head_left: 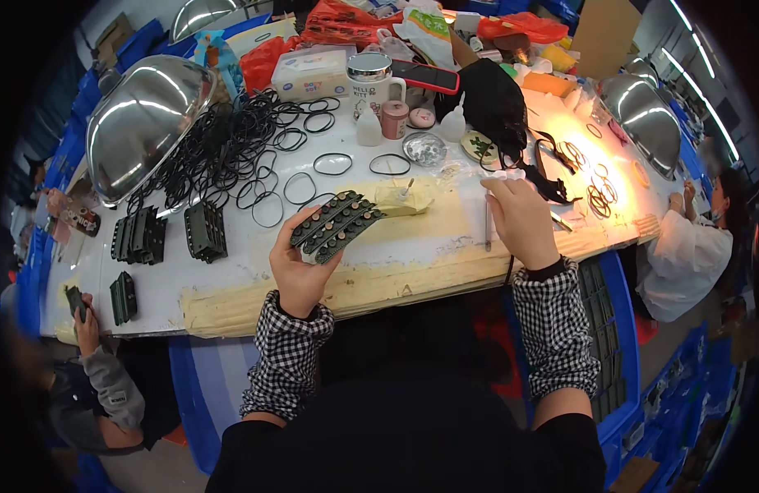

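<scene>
My left hand [301, 275] is closed around a few dark green strips [336, 223] standing side by side, their upper edges dotted with small round copper and dark parts. It holds them above the yellow-taped front of the table. My right hand [519, 215] is at the right, fingers bent and drawn together; whatever they pinch is too small or hidden to name. Just beneath its fingertips is a thin metal rod [488, 223], and a white crumpled piece [504, 174] lies behind them. Between the hands sits a yellow taped pad [406, 197] with a small upright stick.
Black rubber rings [231, 140] heap at the left, near stacked green blocks [138, 236]. Behind stand a mug [371, 82], white squeeze bottles [369, 128] and a clear dish [424, 149]. A lamp shade [149, 123] is far left. Co-workers sit at both sides; one hand [86, 329] holds a dark block.
</scene>
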`<state>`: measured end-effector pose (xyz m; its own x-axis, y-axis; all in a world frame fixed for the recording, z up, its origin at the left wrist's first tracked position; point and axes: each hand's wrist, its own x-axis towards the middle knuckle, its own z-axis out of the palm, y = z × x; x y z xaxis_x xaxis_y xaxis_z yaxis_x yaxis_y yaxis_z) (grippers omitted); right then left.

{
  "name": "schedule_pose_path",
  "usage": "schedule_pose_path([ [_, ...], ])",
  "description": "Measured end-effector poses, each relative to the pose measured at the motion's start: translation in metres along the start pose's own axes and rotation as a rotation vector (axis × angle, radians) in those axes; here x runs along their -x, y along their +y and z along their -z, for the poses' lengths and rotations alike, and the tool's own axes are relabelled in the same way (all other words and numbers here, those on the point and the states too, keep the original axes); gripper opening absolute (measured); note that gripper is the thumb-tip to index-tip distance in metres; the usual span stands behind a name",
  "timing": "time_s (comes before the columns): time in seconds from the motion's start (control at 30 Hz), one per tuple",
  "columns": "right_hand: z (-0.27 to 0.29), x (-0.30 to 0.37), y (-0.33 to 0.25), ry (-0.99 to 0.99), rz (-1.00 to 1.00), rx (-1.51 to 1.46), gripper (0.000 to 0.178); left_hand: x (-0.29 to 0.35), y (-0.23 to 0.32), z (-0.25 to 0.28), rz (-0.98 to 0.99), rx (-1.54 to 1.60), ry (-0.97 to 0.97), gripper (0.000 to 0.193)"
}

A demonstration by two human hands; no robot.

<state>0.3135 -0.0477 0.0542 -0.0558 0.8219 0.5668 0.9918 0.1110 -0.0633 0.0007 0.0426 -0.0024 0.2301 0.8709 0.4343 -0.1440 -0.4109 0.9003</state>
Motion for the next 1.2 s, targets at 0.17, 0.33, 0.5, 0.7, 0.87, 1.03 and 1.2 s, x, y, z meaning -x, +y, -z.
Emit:
schedule_pose_path([
  [0.17,0.007,-0.014,-0.041,0.126,0.050,-0.624,0.018,0.010,0.026,-0.015,-0.032,0.037,-0.039,0.055],
  [0.33,0.018,-0.011,-0.071,0.028,0.139,-1.005,0.033,0.027,0.062,-0.039,-0.005,0.115,-0.100,0.058],
  [0.5,0.014,0.007,-0.065,0.096,0.177,-0.920,0.041,0.036,0.062,-0.050,-0.007,0.086,-0.127,0.056],
  [0.7,-0.013,-0.006,-0.036,0.170,-0.080,-0.763,0.023,0.021,0.041,-0.012,-0.391,-0.555,-0.196,0.053],
  [0.87,-0.047,-0.036,-0.029,0.154,-0.082,-0.535,0.014,-0.009,0.021,0.028,-0.579,-0.940,-0.462,0.059],
  [1.03,-0.059,-0.046,-0.041,0.067,-0.075,-0.579,0.013,-0.025,0.019,0.042,-0.649,-0.966,-0.628,0.054],
  [1.2,-0.064,-0.047,-0.042,0.060,-0.090,-0.642,0.010,-0.040,0.022,0.055,-0.715,-1.041,-0.836,0.046],
])
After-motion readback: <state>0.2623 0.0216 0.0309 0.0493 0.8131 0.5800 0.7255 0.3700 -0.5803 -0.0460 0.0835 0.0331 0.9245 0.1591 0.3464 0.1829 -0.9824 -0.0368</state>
